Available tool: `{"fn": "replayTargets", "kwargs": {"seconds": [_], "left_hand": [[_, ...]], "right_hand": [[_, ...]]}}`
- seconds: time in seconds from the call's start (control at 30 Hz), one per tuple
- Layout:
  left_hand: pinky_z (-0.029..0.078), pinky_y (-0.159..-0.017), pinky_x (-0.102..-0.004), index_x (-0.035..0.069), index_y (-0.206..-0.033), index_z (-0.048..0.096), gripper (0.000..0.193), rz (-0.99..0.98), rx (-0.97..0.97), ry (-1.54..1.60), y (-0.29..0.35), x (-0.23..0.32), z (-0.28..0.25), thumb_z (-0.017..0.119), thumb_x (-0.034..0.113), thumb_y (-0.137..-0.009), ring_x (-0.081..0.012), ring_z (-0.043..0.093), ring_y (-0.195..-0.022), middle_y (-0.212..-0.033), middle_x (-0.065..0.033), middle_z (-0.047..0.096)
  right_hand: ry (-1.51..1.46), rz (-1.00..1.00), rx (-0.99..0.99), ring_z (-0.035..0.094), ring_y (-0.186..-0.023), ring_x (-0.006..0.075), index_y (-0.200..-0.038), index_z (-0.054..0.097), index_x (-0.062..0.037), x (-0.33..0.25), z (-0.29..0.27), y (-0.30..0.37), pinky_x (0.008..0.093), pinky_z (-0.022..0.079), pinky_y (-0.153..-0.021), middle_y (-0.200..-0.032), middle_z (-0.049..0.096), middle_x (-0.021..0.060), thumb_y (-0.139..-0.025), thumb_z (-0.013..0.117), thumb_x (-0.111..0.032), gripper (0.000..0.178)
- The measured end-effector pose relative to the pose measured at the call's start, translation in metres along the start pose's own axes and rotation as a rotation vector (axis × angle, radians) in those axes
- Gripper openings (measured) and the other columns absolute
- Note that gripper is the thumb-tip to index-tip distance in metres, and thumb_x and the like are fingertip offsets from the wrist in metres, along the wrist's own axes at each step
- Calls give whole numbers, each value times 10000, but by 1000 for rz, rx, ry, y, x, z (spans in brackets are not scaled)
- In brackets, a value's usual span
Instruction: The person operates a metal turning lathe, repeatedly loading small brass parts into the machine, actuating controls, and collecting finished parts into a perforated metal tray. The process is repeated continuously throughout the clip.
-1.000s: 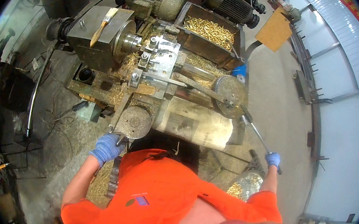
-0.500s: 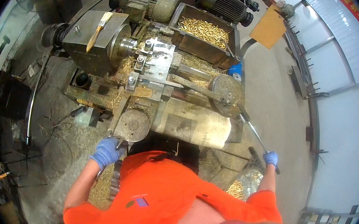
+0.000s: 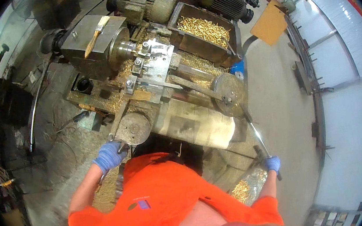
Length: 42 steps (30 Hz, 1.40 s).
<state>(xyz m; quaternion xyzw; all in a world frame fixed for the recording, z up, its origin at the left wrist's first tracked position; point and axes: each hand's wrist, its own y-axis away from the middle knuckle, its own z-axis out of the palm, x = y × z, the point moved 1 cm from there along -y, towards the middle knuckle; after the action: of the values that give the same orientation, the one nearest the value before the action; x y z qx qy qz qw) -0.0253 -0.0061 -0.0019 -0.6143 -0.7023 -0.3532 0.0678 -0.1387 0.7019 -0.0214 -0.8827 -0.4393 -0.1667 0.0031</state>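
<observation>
My left hand point(image 3: 109, 157), in a blue glove, is closed round a metal handle beside the left round disc point(image 3: 133, 128) at the front of a lathe. Off to the right, my right hand point(image 3: 273, 163), gloved in the same blue, grips the lower end of a long metal lever point(image 3: 258, 136). That lever runs up to the edge of the larger right disc point(image 3: 230, 91). Beyond both hands, the tool slide point(image 3: 160, 62) carries bolted clamps and faces a shiny chuck point(image 3: 127, 47). Fine golden chips cover much of the machine.
A paintbrush point(image 3: 97, 35) lies on the grey headstock point(image 3: 81, 46). Behind the slide, a metal bin point(image 3: 191, 45) holds many small brass pieces. More pieces lie in a clear bag point(image 3: 255, 182) near my right forearm. A stained sheet point(image 3: 195, 124) covers the machine's front.
The view has shifted slightly. My left hand has moved a little to the right against the left disc. Both hands keep their grips; the right hand's place is nearly unchanged.
</observation>
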Motion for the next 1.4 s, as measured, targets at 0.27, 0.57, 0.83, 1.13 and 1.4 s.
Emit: {"fn": "replayTargets", "kwargs": {"seconds": [0.27, 0.57, 0.83, 1.13, 1.4], "left_hand": [[468, -623, -365, 31, -875, 614, 323, -9, -32, 148, 17, 17, -24, 597, 341, -789, -270, 599, -654, -710, -173, 608], [451, -517, -282, -37, -868, 628, 379, -645, 550, 875, 122, -67, 52, 573, 339, -865, -128, 544, -551, -689, -74, 600], [309, -420, -254, 40, -678, 545, 341, -724, 1055, 845, 102, -12, 87, 519, 299, -899, -82, 403, -474, -531, 4, 444], [296, -406, -268, 32, -694, 565, 285, -475, 1222, 762, 14, -90, -28, 532, 246, -879, -95, 389, -430, -512, 5, 446], [384, -502, -303, -33, -739, 622, 296, -242, 1046, 541, -106, -119, -104, 601, 245, -840, -115, 461, -520, -576, -41, 559]], "right_hand": [[-90, -172, 233, 608, -858, 353, -922, 664, -109, -77, -9, 18, 445, 453, -794, -902, 648, 160, -662, 614, -460, 440], [122, -296, 200, 584, -973, 319, -1020, 650, -234, -165, -69, -77, 498, 383, -883, -1024, 637, 90, -778, 508, -473, 369], [106, -417, 378, 421, -1176, 314, -1157, 575, -144, -250, -101, -183, 499, 149, -1070, -1151, 568, 139, -778, 528, -412, 466], [35, -472, 360, 482, -1099, 314, -1056, 619, -98, -257, -96, -185, 419, 299, -1000, -1075, 596, 161, -706, 621, -306, 408], [50, -431, 258, 623, -788, 331, -888, 682, -130, -177, -59, -113, 418, 490, -707, -846, 649, 151, -717, 594, -336, 282]]}}
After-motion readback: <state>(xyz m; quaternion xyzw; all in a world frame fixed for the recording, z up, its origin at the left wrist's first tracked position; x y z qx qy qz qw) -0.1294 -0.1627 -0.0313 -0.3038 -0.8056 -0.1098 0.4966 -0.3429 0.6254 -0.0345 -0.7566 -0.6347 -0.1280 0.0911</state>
